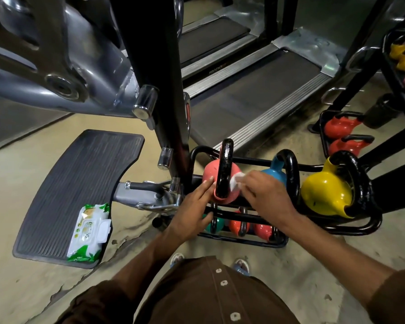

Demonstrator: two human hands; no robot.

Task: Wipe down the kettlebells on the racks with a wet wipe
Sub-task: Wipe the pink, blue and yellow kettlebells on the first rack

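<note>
A pack of wipes (89, 232) lies on the ribbed footplate (80, 178) at left, well apart from the rack. A black machine post (171, 101) stands just beside the left end of the kettlebell rack (246, 241). A treadmill deck (255, 94) runs close behind it, and bare floor (313, 253) lies in front.

The left hand (194, 206) rests straight-fingered against the left side of the pink kettlebell (211, 176). The right hand (264, 195) pinches the wet wipe (236, 181) against its right side, beside the black handle.

The top tier holds three kettlebells: the pink one, a blue kettlebell (276, 175) and a yellow kettlebell (325, 192). The lower tier holds three small ones.
</note>
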